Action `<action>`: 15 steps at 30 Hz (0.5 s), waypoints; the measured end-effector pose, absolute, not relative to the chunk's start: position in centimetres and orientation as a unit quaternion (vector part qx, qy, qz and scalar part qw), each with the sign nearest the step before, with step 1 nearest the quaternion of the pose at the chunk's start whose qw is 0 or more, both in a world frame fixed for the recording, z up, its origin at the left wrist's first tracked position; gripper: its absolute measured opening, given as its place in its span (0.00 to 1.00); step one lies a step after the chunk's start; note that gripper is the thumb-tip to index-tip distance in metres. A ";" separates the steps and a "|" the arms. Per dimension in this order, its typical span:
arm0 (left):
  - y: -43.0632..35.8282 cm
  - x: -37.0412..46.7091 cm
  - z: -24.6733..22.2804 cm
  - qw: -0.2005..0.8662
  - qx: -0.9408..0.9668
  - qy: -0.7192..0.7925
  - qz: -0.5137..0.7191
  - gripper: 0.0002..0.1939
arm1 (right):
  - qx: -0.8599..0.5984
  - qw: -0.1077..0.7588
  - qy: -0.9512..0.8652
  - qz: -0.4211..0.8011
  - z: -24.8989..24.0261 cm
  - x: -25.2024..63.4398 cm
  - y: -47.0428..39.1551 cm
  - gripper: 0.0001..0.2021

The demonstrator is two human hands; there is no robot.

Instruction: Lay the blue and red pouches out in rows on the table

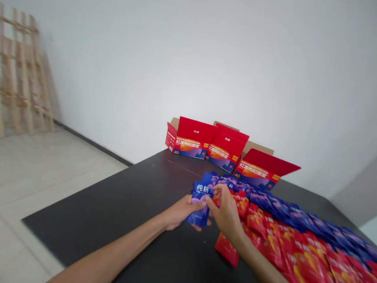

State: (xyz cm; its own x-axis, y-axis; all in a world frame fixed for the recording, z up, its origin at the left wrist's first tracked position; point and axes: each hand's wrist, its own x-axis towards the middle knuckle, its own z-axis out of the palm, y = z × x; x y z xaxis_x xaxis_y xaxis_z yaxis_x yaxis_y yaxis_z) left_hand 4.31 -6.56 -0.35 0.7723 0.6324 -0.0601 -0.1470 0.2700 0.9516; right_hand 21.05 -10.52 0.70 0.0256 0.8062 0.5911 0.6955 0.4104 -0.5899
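Held up over the dark table is a blue pouch (pixel 198 210) with white lettering and purple fruit printed on it. My left hand (pixel 184 212) grips it from the left, thumb across the front and fingers behind. At its right edge my right hand (pixel 225 208) has its fingers curled, thumb against the pouch. Whether more than one pouch is in the grip, I cannot tell. Under and beside my right wrist lie red pouches (pixel 272 243) in overlapping rows. Behind them runs a row of blue pouches (pixel 297 216).
Three open red cartons stand along the back of the table: a left carton (pixel 190 147), a middle carton (pixel 219 157) and a right carton (pixel 256 173), flaps raised. The black table (pixel 118 208) ends near a white wall (pixel 147 70). A wooden slatted frame (pixel 25 74) leans at far left.
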 end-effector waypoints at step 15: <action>-8.0 4.9 -0.2 0.758 0.597 0.187 0.182 0.17 | -0.444 0.545 -0.626 0.339 -0.8 22.3 -11.9 0.22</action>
State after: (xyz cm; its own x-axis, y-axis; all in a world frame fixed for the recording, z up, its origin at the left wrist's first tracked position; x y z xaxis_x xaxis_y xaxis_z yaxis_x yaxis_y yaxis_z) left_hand 4.87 -8.02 -0.23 0.8641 0.4991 -0.0657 -0.0530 0.2199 0.9741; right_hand 22.26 -11.93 -0.85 -0.0132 0.9248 0.3803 0.1854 0.3760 -0.9079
